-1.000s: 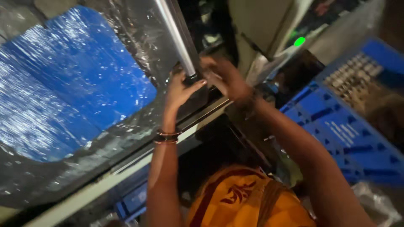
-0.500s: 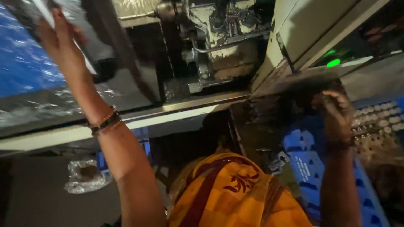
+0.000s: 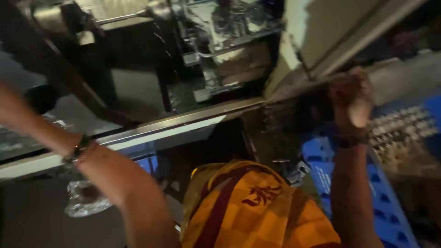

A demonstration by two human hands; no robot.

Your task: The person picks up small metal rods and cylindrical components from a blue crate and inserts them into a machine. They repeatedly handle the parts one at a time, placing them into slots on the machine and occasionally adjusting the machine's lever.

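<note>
My right hand (image 3: 351,98) is raised at the right, with its fingers curled over the edge of a dark machine ledge (image 3: 294,110) under a cream panel (image 3: 321,27). My left arm reaches out to the left, a dark bangle (image 3: 78,149) on its wrist. Only the heel of my left hand (image 3: 11,108) shows at the frame's edge, and its fingers are cut off. A long metal rail (image 3: 174,124) runs between the two arms. An orange patterned garment (image 3: 257,206) fills the bottom middle.
Shiny machine parts and rods (image 3: 220,46) sit behind the rail at the top. A blue plastic crate (image 3: 358,193) stands at the lower right, below my right arm. Crumpled clear plastic (image 3: 85,200) lies on the dark floor at the lower left.
Both hands let go of the metal bar over the blue film. My left arm swung out to the left past the frame's edge. My right hand moved right onto the dark ledge.
</note>
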